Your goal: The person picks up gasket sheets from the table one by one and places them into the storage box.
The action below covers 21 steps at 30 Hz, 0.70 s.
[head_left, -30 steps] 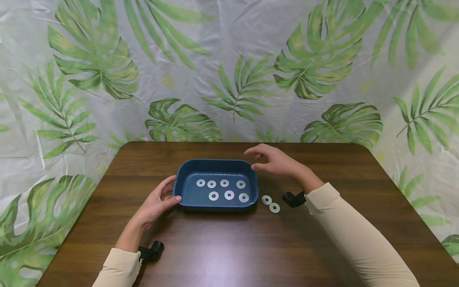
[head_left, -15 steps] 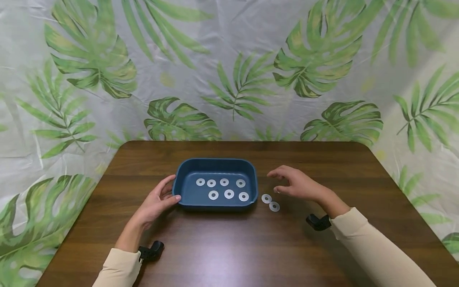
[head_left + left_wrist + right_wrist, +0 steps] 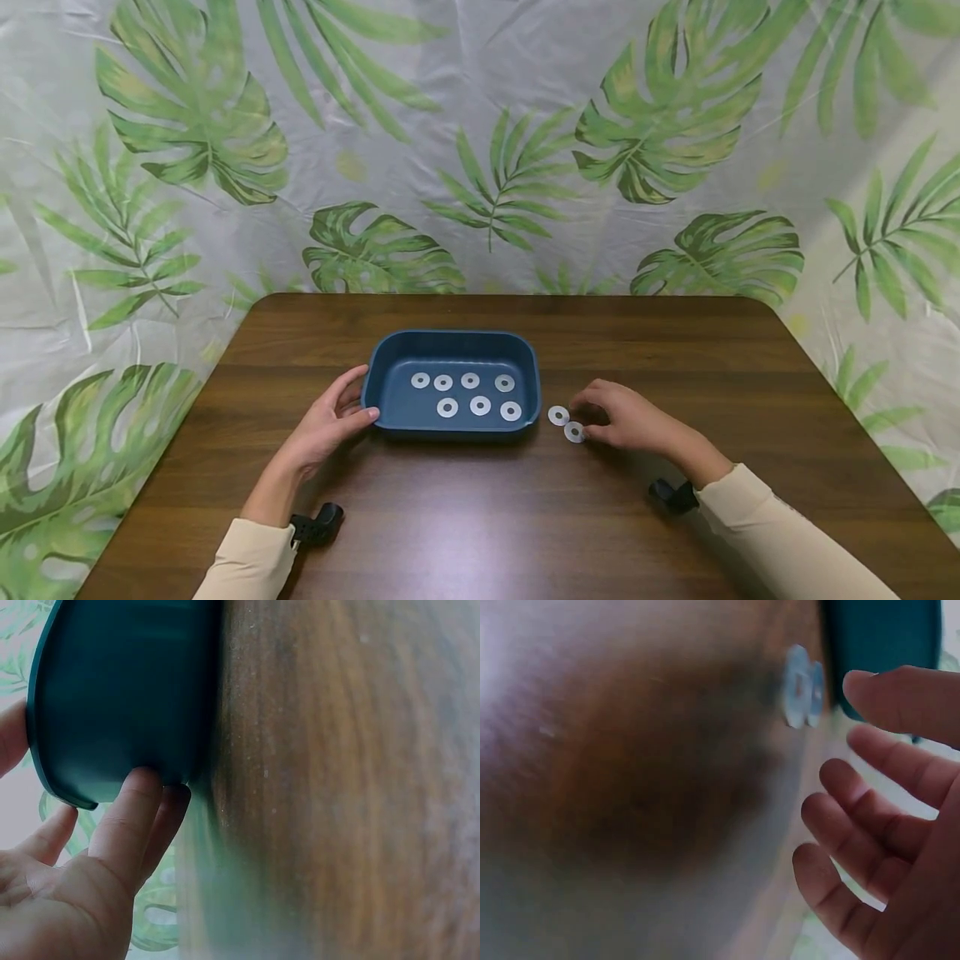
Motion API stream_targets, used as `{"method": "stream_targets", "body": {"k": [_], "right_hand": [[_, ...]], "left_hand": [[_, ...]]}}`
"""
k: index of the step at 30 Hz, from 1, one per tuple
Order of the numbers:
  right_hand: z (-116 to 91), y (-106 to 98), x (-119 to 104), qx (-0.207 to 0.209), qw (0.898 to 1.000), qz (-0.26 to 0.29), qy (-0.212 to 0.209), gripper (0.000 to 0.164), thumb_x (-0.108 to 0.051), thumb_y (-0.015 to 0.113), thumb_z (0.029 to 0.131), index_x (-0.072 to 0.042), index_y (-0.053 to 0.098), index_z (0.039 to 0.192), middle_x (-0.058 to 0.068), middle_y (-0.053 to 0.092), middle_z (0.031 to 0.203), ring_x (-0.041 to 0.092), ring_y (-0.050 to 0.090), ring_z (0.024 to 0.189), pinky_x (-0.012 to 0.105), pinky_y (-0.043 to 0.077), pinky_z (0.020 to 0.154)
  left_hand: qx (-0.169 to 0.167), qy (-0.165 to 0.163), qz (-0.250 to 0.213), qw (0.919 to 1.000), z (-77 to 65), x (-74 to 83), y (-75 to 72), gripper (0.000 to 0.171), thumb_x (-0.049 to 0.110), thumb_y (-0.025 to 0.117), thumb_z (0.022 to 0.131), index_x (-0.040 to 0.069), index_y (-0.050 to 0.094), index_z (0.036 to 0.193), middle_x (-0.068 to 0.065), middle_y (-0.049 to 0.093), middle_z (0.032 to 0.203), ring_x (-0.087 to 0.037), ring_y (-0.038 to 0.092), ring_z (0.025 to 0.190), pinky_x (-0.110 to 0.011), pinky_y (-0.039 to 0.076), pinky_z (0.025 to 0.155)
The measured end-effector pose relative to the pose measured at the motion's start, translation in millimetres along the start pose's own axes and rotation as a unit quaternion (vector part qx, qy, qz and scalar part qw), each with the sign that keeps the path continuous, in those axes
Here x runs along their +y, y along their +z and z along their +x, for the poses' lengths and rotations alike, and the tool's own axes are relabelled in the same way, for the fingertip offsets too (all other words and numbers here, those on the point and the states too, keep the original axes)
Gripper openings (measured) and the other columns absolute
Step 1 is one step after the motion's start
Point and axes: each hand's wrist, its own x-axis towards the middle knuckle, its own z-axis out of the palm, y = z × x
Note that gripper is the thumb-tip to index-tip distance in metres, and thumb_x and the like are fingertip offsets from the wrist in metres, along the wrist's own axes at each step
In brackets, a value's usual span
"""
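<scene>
A blue rectangular tray [image 3: 450,431] sits on the table, with several flat silver washers [image 3: 480,406] lying in it. My left hand [image 3: 327,429] rests its thumb and fingers on the tray's left end. In the left wrist view, fairly straight fingertips [image 3: 139,787] touch the tray's outer wall [image 3: 127,697]. Two more washers, a rear one [image 3: 558,416] and a front one [image 3: 573,432], lie on the table just right of the tray. Beside them is my right hand [image 3: 630,421], thumb and index finger apart. The right wrist view shows loosely bent fingers with nothing between them, close to the washers [image 3: 799,686].
The brown wooden table [image 3: 480,517] carries the tray near its middle. A leaf-patterned cloth [image 3: 480,150] hangs behind its far edge. A black wrist camera [image 3: 318,523] is strapped on the left wrist, another [image 3: 672,496] on the right.
My right hand has moved from above the tray's right rim, right and then down toward the table, to beside the two loose washers. The left hand and tray stay put.
</scene>
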Motion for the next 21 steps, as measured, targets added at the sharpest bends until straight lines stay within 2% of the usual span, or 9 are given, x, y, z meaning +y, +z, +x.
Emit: {"method": "stream_targets", "body": {"k": [8, 12, 21], "right_hand": [[-1, 17, -2, 0.017, 0.998, -0.061, 0.010, 0.028, -0.020, 0.082, 0.077, -0.009, 0.072, 0.100, 0.001, 0.062, 0.095, 0.017, 0.057, 0.089, 0.037, 0.050, 0.080], [-1, 20, -2, 0.025, 0.998, -0.063, 0.014, 0.027, -0.021, 0.083, 0.076, -0.011, 0.072, 0.098, 0.001, 0.061, 0.094, 0.017, 0.056, 0.088, 0.037, 0.049, 0.079], [6, 16, -5, -0.001, 0.998, -0.052, 0.032, 0.023, -0.020, 0.081, 0.078, -0.010, 0.071, 0.097, 0.002, 0.061, 0.095, 0.018, 0.054, 0.089, 0.037, 0.048, 0.080]], "left_hand": [[0.005, -0.007, 0.002, 1.0000, 0.0, -0.1, 1.3, 0.074, 0.009, 0.061, 0.097, 0.009, 0.019, 0.157, -0.030, 0.036, 0.154, -0.042, 0.051, 0.131, -0.015, 0.049, 0.088], [0.005, -0.009, 0.003, 0.9999, -0.1, 0.0, 1.9, 0.074, 0.009, 0.061, 0.097, 0.009, 0.019, 0.157, -0.031, 0.036, 0.153, -0.043, 0.050, 0.131, -0.016, 0.049, 0.087], [0.006, -0.003, 0.004, 1.0000, -0.2, 2.0, 2.0, 0.073, 0.008, 0.060, 0.097, 0.008, 0.019, 0.157, -0.032, 0.037, 0.152, -0.043, 0.052, 0.129, -0.016, 0.050, 0.087]]}}
